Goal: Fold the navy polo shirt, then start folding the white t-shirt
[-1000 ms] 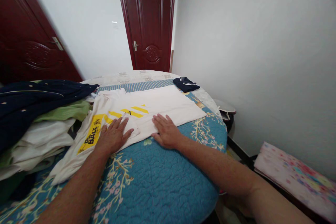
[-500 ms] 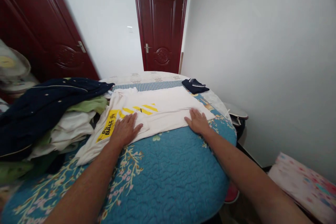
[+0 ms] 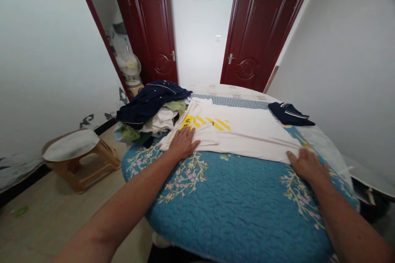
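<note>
A white T-shirt (image 3: 249,125) with yellow stripes and a yellow patch with dark print lies folded lengthwise across the table. My left hand (image 3: 184,143) rests flat near its sleeve end, fingers spread over the yellow patch. At the bottom hem corner, on the right, is my right hand (image 3: 307,164), its thumb apart from the fingers and touching the cloth edge. Beneath the shirt is a blue quilted cover (image 3: 240,197) with flower branches.
A heap of clothes with a navy garment (image 3: 151,100) on top sits at the table's left. A folded navy garment with white stripes (image 3: 290,114) lies at the far right. A brown stool (image 3: 98,160) stands on the floor at left. Behind are dark red doors (image 3: 259,28).
My view has swung left, bringing the stool into sight. My left hand has moved towards the sleeve end and my right to the hem corner. The sleeve end now lies flatter and straighter.
</note>
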A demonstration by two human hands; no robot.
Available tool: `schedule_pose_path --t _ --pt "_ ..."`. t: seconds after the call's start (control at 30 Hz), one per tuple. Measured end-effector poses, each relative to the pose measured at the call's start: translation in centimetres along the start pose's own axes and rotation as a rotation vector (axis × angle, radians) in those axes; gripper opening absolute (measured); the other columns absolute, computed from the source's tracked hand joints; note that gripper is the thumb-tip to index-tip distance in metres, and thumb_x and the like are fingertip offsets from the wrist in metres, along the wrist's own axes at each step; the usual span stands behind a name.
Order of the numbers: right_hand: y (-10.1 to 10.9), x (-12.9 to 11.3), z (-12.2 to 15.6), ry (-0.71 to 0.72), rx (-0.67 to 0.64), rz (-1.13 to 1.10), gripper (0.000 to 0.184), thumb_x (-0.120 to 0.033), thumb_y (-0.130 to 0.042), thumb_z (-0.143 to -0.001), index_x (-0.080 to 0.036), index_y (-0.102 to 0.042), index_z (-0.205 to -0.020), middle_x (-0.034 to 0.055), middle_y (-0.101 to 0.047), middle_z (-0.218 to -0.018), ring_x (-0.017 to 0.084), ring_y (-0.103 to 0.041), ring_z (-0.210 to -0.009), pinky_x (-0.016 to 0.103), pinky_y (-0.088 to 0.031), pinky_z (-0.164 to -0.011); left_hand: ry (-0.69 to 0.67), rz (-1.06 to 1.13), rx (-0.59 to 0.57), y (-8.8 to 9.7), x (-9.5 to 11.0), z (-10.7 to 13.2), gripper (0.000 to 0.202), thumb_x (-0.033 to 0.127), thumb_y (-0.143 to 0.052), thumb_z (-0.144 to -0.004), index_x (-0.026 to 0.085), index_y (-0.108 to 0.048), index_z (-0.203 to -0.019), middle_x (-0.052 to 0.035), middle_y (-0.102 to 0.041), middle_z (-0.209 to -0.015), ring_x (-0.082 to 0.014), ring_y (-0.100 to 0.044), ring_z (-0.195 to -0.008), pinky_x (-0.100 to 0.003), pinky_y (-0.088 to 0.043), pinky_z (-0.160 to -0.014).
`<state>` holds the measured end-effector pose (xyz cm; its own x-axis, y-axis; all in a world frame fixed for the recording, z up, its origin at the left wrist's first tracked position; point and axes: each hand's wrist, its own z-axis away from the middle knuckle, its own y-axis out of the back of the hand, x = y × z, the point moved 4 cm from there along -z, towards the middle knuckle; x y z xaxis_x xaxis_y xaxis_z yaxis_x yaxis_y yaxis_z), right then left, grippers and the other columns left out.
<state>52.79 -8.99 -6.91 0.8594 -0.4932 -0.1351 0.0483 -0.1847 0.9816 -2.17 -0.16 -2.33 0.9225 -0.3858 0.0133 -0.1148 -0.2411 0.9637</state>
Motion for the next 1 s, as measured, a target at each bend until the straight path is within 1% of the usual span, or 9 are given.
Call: schedule_pose_path --t 0.13,0.23,0.37,0.47,0.53,0.67,0.77,0.83,1.0 --pt "0.0 0.1 -0.1 -0.005 -0.005 -0.004 0.093 -0.073 -0.016 -0.099 -0.009 -0.041 -0.162 0.0224 -0.036 -0.169 0.043 -0.03 -0.157 0.078 -0.025 -0.12 0.03 -0.005 -0.09 0.5 -2.6 2.3 0.069 0.059 -0.034 -0.107 0.017 -0.044 -0.16 -0.0178 -0.042 -0.169 -0.0337 -0.034 -0.159 -0.054 -0.027 -0.127" --pt "0.5 -0.3 0.3 0.0 0.021 -0.004 0.091 -0.071 -0.017 -0.1 -0.008 -0.044 -0.159 0.0245 -0.039 -0.166 0.043 -0.035 -0.154 0.077 -0.027 -0.12 0.045 -0.004 -0.062 0.9 -3.2 2.8 0.068 0.058 -0.036 -0.106 0.018 -0.044 -0.161 -0.0169 -0.043 -0.168 -0.0336 -0.036 -0.158 -0.054 -0.027 -0.127" --pt "1.8 -1.3 1.6 0.044 0.182 -0.006 0.079 -0.061 -0.02 -0.103 -0.008 -0.051 -0.152 0.0274 -0.049 -0.158 0.042 -0.045 -0.147 0.073 -0.033 -0.117 -0.026 0.002 0.004 1.0 -2.4 3.0 0.066 0.054 -0.043 -0.105 0.021 -0.044 -0.162 -0.0152 -0.041 -0.17 -0.0319 -0.033 -0.159 -0.054 -0.022 -0.13" --pt "2.6 -2.8 2.6 0.159 0.34 -0.013 0.067 -0.051 -0.025 -0.104 -0.012 -0.052 -0.151 0.0231 -0.046 -0.162 0.038 -0.04 -0.152 0.067 -0.031 -0.121 -0.018 0.027 -0.011 1.1 -2.3 2.9 0.065 0.055 -0.043 -0.105 0.022 -0.047 -0.161 -0.0147 -0.045 -0.167 -0.0344 -0.034 -0.158 -0.057 -0.022 -0.129" --pt "2.8 -3.9 2.6 0.249 0.38 -0.027 0.061 -0.045 -0.03 -0.104 -0.014 -0.055 -0.15 0.0197 -0.045 -0.164 0.036 -0.037 -0.155 0.062 -0.03 -0.125 -0.009 0.074 -0.043 1.4 -2.5 2.4 0.067 0.056 -0.042 -0.105 0.022 -0.043 -0.163 -0.0152 -0.045 -0.167 -0.0333 -0.039 -0.156 -0.054 -0.029 -0.127" --pt "3.6 -4.9 0.6 0.285 0.357 -0.086 0.056 -0.039 -0.037 -0.102 -0.01 -0.062 -0.142 0.0209 -0.058 -0.151 0.033 -0.048 -0.146 0.05 -0.036 -0.124 0.101 0.188 -0.032 3.1 -4.4 -0.1 0.062 0.049 -0.031 -0.108 0.021 -0.041 -0.162 -0.0143 -0.048 -0.165 -0.0274 -0.053 -0.146 -0.041 -0.046 -0.114" --pt "4.6 -3.8 -2.2 0.131 0.301 -0.126 0.055 -0.036 -0.035 -0.102 -0.008 -0.066 -0.138 0.0204 -0.067 -0.14 0.03 -0.06 -0.132 0.042 -0.041 -0.118 0.27 0.098 -0.014 3.6 -7.0 -3.2 0.056 0.042 -0.034 -0.105 0.016 -0.052 -0.152 -0.0199 -0.064 -0.146 -0.0332 -0.066 -0.127 -0.044 -0.051 -0.103" --pt "5.1 -2.6 -4.1 0.028 0.245 -0.138 0.052 -0.032 -0.036 -0.102 -0.009 -0.069 -0.136 0.02 -0.07 -0.135 0.029 -0.064 -0.126 0.039 -0.044 -0.113 0.285 0.027 -0.098 3.0 -8.3 -5.6 0.05 0.041 -0.042 -0.101 0.014 -0.064 -0.136 -0.0225 -0.073 -0.128 -0.0368 -0.07 -0.115 -0.046 -0.052 -0.096" --pt "5.0 -1.2 -8.0 -0.051 0.107 -0.144 0.044 -0.03 -0.042 -0.102 -0.012 -0.077 -0.122 0.0181 -0.076 -0.124 0.028 -0.068 -0.117 0.033 -0.047 -0.1 0.341 -0.026 -0.223 0.9 -10.5 -9.5 0.051 0.049 -0.039 -0.099 0.014 -0.07 -0.119 -0.0219 -0.075 -0.12 -0.0368 -0.072 -0.104 -0.044 -0.052 -0.084"
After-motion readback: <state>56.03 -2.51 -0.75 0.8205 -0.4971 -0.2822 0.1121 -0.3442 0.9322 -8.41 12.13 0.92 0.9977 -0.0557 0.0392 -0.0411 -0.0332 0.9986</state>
